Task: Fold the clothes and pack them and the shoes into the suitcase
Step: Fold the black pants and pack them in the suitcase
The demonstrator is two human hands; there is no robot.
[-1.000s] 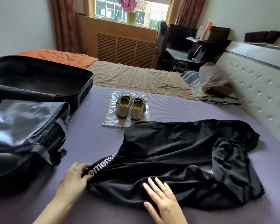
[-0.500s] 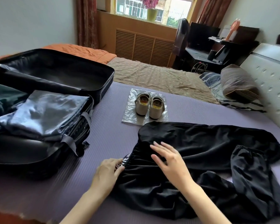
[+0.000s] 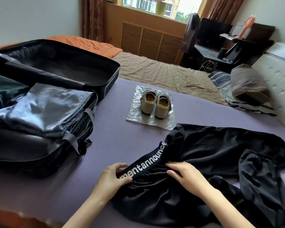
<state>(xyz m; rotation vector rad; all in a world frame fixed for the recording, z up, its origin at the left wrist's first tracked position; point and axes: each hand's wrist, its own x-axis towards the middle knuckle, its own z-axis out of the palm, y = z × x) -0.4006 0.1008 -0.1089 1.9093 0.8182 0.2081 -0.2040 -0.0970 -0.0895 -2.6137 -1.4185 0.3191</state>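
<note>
Daylit bedroom, plain pale walls.
Window (image 3: 155, 7) between red curtains (image 3: 90, 17); slatted panel (image 3: 148, 40) beneath; dark desk (image 3: 220, 51); white headboard (image 3: 280, 83).

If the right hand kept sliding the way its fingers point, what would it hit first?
Probably the lettered waistband of the black trousers, just ahead of the right hand; beyond that, perhaps the suitcase.

First letters of the waistband (image 3: 148, 162), inside the left hand (image 3: 113, 176).
</note>
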